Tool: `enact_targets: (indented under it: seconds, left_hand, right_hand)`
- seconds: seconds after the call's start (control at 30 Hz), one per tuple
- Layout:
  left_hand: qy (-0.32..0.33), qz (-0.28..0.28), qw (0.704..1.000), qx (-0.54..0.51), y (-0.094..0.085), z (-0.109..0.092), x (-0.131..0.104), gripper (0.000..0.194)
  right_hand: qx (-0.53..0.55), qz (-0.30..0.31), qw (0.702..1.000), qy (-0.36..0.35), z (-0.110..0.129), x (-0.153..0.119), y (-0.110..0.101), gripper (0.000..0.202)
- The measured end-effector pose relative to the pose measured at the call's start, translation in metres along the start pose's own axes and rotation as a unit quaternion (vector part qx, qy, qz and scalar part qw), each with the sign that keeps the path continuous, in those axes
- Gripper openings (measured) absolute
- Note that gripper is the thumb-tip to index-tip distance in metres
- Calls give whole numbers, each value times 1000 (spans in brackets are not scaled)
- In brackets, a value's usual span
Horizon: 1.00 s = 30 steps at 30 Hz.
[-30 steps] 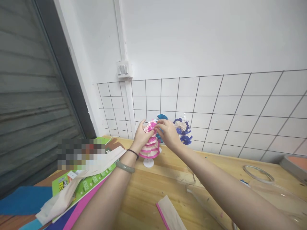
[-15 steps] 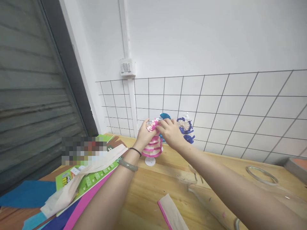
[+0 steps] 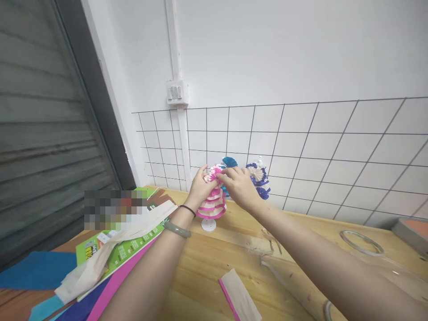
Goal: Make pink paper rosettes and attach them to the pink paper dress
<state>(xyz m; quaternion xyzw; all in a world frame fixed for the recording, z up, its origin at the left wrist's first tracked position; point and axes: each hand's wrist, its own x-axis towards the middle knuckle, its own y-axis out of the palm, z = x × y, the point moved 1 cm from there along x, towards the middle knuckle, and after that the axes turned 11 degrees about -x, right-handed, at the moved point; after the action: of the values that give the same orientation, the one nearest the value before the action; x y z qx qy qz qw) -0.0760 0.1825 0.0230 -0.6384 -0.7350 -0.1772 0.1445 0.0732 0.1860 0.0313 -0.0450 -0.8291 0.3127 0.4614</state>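
A small figure in a tiered pink and cream crepe-paper dress stands upright on a round white base. My left hand is wrapped around its upper part from the left. At the top sits a pink pleated paper rosette, pinched at its right edge by the thumb and fingers of my right hand. Behind my hands is a teal pleated paper fan. Further right, a similar piece in dark blue paper carries a cream paper fan.
Crepe-paper sheets and a green printed board cover the table's left side. A cream and pink paper strip lies in front. To the right are a clear ring and transparent plastic. A wire grid lines the wall behind.
My right fingers have shifted slightly on the rosette, leaving more of its pink folds visible. My left hand keeps its grip. The whole view has moved a little.
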Motion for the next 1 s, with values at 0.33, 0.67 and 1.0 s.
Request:
enact_targets:
  seconds: [0.33,0.67,1.0]
  left_hand:
    - [-4,4,1000,4,0,-2,0,73]
    - [0,10,1000,-10,-2,1,-1,68]
    - [-2,20,1000,-18,-4,7,3,74]
  right_hand:
    - [43,15,999,24,0,3,1,25]
    - [281,-15,950,138,-1,5,11,27]
    - [288,-17,943,165,-9,-12,0,27]
